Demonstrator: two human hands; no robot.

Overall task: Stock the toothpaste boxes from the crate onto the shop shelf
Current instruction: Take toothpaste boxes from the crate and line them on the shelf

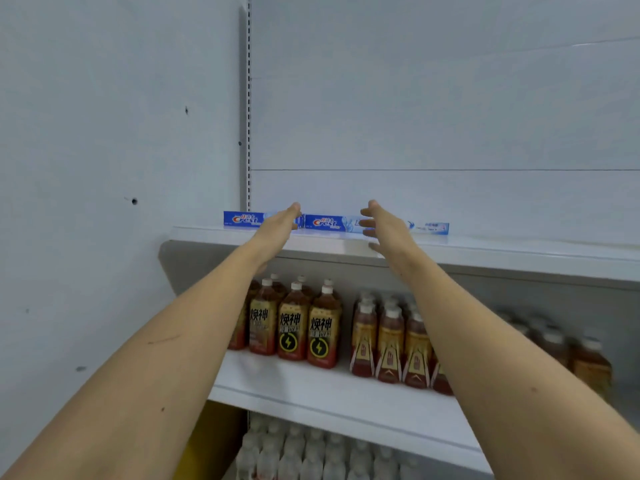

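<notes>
On top shelf: blue cardboard toothpaste boxes (325, 223) end to end.
Hands: left hand (277, 225), right hand (382, 226) spread, gripping nothing.
Technique: judged best to nudge boxes flush.

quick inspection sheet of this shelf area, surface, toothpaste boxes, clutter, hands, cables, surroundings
surface: white top shelf, boxes along its back edge
job's things: three toothpaste boxes in a row, lying lengthwise; left box, middle box, right box; crate not in view
clutter: nothing seen
grippers: left hand open, in front of the gap between left and middle boxes; right hand open, fingers spread over the middle box's right end; contact cannot be told
cables: nothing seen
surroundings: brown drink bottles on the shelf below, pale bottles lower still, grey wall on the left
</notes>
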